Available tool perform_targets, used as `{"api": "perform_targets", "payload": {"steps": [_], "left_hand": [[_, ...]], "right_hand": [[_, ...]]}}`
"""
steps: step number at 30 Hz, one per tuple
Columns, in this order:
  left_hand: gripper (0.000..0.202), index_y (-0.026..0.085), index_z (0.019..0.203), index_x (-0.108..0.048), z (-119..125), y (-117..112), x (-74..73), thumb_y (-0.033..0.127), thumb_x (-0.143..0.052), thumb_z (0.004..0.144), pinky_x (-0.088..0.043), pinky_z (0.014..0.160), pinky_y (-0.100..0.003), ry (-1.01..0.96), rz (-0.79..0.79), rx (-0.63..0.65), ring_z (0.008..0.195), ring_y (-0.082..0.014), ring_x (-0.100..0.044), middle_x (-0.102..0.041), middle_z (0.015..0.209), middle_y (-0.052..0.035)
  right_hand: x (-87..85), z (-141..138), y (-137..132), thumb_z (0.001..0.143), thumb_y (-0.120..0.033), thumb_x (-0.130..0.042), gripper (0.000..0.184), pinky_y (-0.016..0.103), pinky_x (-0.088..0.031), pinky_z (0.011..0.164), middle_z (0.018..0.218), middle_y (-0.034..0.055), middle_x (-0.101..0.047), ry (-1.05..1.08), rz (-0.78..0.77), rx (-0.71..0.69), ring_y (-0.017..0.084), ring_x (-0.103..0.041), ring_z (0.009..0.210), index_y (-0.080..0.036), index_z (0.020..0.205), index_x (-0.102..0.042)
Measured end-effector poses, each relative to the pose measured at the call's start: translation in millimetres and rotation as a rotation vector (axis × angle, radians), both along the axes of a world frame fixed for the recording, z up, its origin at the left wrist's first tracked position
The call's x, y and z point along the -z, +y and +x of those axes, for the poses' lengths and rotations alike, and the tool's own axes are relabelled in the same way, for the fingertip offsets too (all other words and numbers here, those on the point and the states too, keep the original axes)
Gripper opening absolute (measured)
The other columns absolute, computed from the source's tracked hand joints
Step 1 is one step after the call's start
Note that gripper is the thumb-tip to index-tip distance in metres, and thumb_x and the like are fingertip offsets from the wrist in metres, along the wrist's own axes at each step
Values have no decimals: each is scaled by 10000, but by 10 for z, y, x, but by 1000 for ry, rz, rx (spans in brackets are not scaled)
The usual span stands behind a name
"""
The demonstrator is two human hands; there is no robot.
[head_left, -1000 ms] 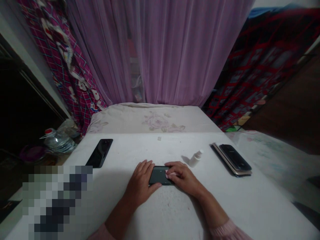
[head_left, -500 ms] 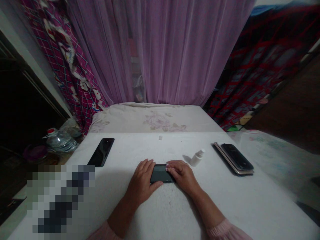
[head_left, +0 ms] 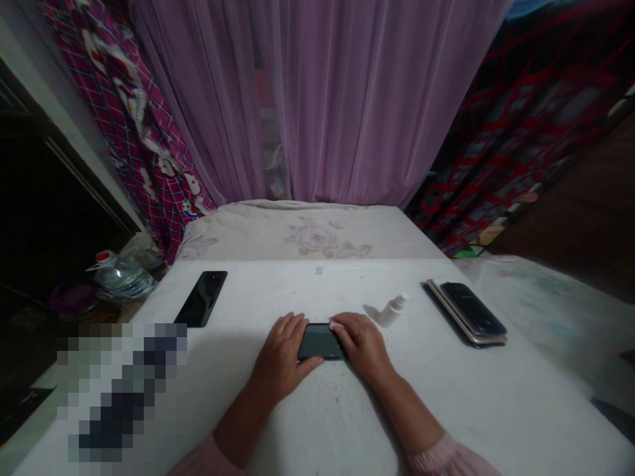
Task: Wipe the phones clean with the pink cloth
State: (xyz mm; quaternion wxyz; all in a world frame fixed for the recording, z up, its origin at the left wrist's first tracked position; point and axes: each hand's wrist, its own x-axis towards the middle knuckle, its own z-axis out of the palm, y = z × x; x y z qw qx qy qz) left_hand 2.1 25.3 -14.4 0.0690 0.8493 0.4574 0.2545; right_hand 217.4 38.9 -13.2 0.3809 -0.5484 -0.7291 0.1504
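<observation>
1. At lower centre of the frame, the right hand [head_left: 362,344] has its fingers bunched in a narrow pinch on a small, pale pink scrap [head_left: 336,324], cloth or tissue, I cannot tell which. Most of it is hidden by the fingers.
2. Left hand [head_left: 279,350] spans the left end of a dark, flat, rectangular phone [head_left: 321,342]: thumb along the lower edge, fingers at the upper left corner. Reads as a steadying hold.
3. Phone lies flat, lengthwise across the frame, between both hands. Scrap is at its upper right corner.
4. Step in hand, by my judgement: wiping the glass, at the edge and corner. A further stroke would call for light pressure from the pinch, with the left hand bracing against sliding.
5. Just beyond the right hand, right of centre: a small white plastic bottle [head_left: 393,311], apart from the fingers.
6. Farther out, right: a stack of dark and pale phones [head_left: 469,314]. Left of centre: a glossy black phone [head_left: 204,299], untouched.
7. Under all: white cloth-like table covering [head_left: 322,423].
</observation>
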Motion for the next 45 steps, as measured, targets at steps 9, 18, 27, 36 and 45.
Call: {"api": "perform_targets", "payload": {"steps": [9,18,27,36,45], "left_hand": [[636,166,1374,-454,3,-6,13,533,-601,876,-382,1084,-588,12,-3,-12,1319,-352,-471,-548,1386,-169],[627,151,1360,-462,15,-8,14,519,-610,873,-385,1083,-582,11,-5,-45,1320,-353,-464,-550,1379,-175],[633,171,1372,-450,9,1,21,537,-599,878,-384,1074,-605,3,7,-29,1313,-364,-473,-552,1377,-172],[617,173,1363,-462,21,-4,17,520,-609,875,-391,1065,-606,-1,9,-40,1301,-370,-484,-557,1368,-173],[622,162,1375,-449,24,-3,36,525,-587,888,-385,1065,-613,13,12,-44,1310,-378,-472,-549,1375,-182]], "right_hand": [[-112,39,-32,879,-308,-582,190,366,-501,806,915,64,-714,108,-41,-137,212,-640,879,-235,786,-731],[-130,148,-26,854,-304,-613,159,468,-460,945,1229,93,-676,46,-97,-299,275,-624,1121,-248,798,-750],[-55,-17,7,894,-317,-578,180,414,-487,880,1039,71,-746,72,-67,-114,242,-665,975,-247,879,-743],[-24,-95,18,926,-348,-530,224,374,-477,840,910,53,-749,-15,-19,1,233,-651,884,-247,914,-730],[-102,75,13,879,-300,-601,158,411,-478,901,1105,79,-723,43,-68,-245,242,-651,1032,-250,840,-745]]}}
